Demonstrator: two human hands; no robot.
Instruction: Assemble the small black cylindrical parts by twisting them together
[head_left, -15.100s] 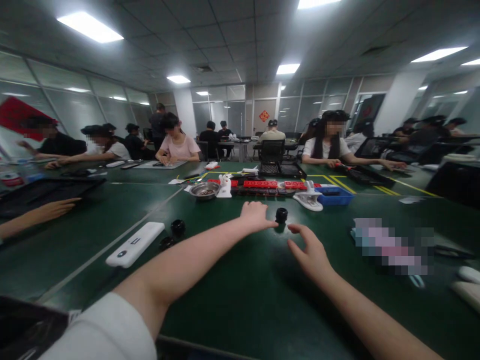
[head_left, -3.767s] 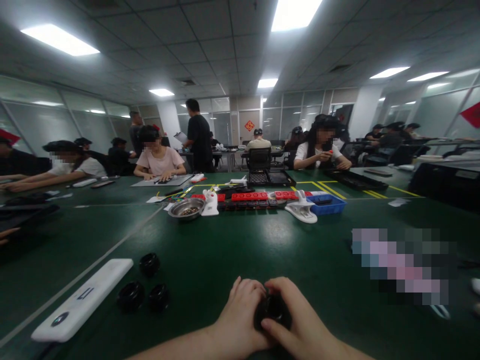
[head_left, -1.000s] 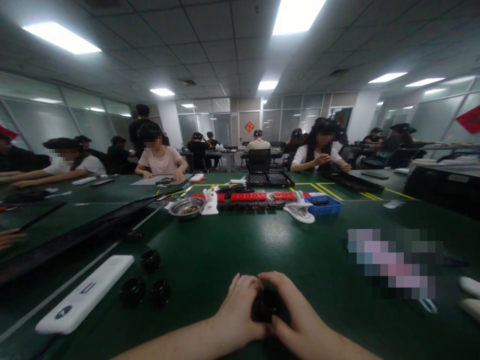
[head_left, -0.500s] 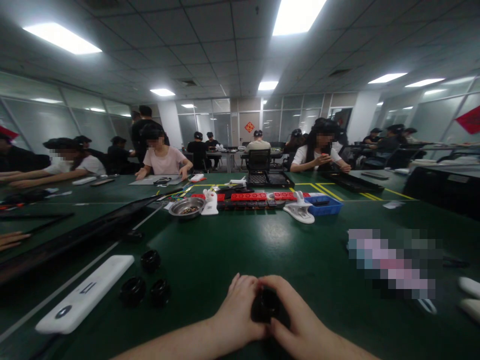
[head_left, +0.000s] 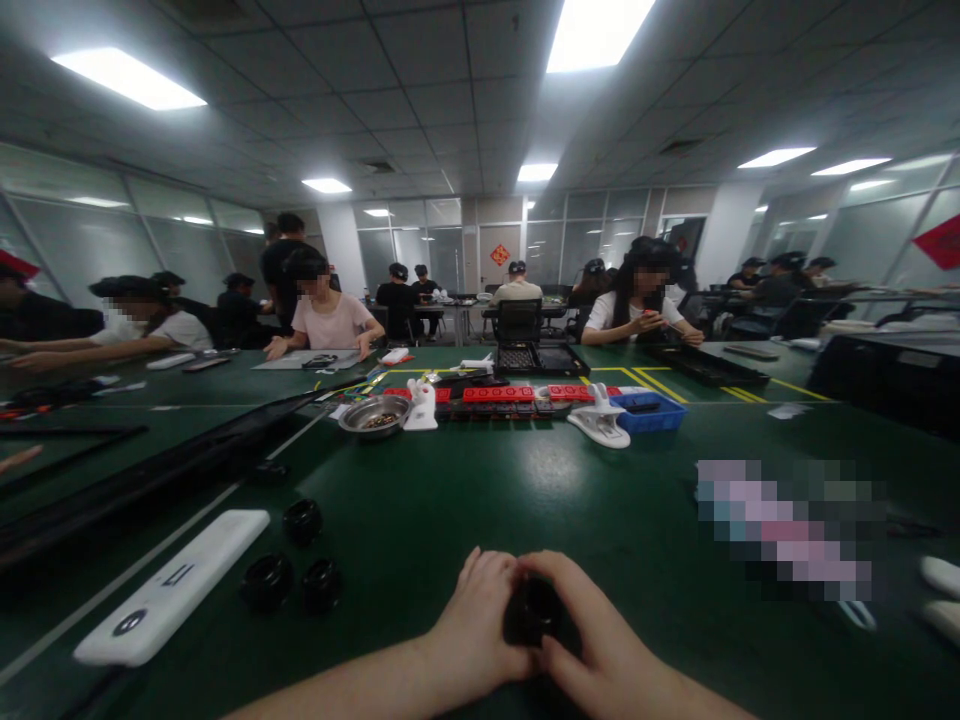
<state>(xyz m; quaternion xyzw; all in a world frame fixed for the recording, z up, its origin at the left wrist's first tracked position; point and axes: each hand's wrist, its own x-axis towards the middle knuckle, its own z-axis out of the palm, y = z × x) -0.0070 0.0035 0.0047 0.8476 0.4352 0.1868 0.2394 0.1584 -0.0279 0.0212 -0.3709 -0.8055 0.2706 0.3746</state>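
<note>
Wide green table, shared with several other persons seated along the far and left sides. At the far middle, a row of red and black parts, with a metal bowl to its left and a blue bin to its right. Closer, at the left, a long white device lying flat, and just beside it three small black round parts, set apart from each other on the cloth. At the right, a blurred patch, not possible to tell what.

At the near edge, in the middle: left hand and right hand brought together around one small black round part, held just above or on the table, not clear which. Fingers of both hands curled and clamped on it, left thumb over the top, right fingers wrapping from the other side. Most of the part hidden by the fingers.

Probably the step of joining or twisting two halves of this piece. Next move likely needs a firm hold with one hand and a turning or pressing with the other, keeping the piece straight so that nothing slips or goes on crooked.
</note>
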